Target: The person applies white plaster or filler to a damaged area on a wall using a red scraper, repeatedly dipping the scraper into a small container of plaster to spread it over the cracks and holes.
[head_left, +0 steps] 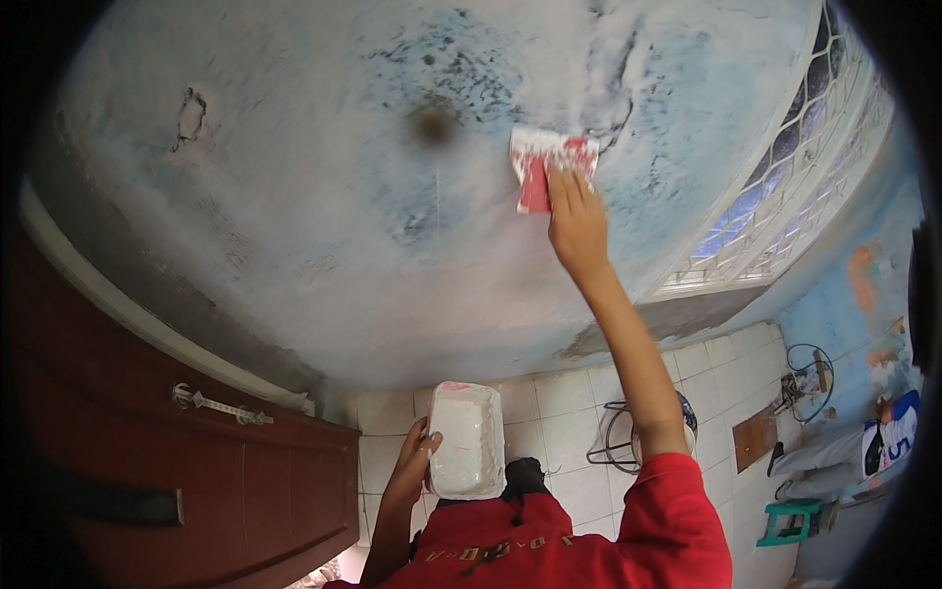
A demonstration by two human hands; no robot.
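Observation:
My right hand (pixel 577 228) is raised at the end of an outstretched arm, fingers closed on a red putty spreader (pixel 533 187). White paste coats the spreader's upper edge, which lies against the patchy blue-and-white wall (pixel 324 196). Just above and right of it, a dark crack runs down the wall. Low in front of my body, my left hand (pixel 420 454) grips the left side of a white rectangular tub (pixel 469 442). White putty covers the inside of the tub, with a pink smear at its far rim.
A brown door (pixel 226 471) with a metal handle stands at left. At right is a window with a white grille (pixel 775 216). A metal-framed stool (pixel 618 442) stands behind my right arm. Farther right are a green step stool (pixel 788 522) and another person (pixel 854 456).

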